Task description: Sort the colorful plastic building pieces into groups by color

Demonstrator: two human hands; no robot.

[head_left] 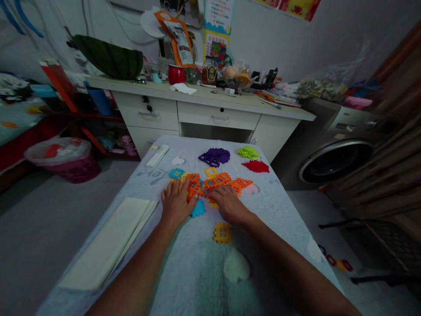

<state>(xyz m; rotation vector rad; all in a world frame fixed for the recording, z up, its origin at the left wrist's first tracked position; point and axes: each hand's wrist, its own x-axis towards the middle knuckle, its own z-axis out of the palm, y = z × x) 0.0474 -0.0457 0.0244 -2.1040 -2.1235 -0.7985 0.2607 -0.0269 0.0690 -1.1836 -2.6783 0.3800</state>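
Note:
Both hands rest on a spread pile of flat, notched plastic building pieces in the middle of the cloth-covered table. My left hand (176, 202), fingers apart, lies over the pile's left side, touching orange and yellow pieces. My right hand (228, 203) lies palm down on the orange pieces (219, 179), its fingertips partly hidden among them. A blue piece (198, 209) lies beside my left thumb, and another blue piece (176, 173) sits beyond the left fingers. One yellow square piece (222, 232) lies apart, nearer to me. Beyond are purple (214, 156), lime green (248, 152) and red pieces (256, 166) in separate heaps.
A folded cream sheet (110, 241) lies along the table's left side, with a white box-like strip (158, 156) farther up. Past the table stands a white desk (217, 116) with a cluttered top. A washing machine (329, 145) is at right, a pink bin (70, 164) at left.

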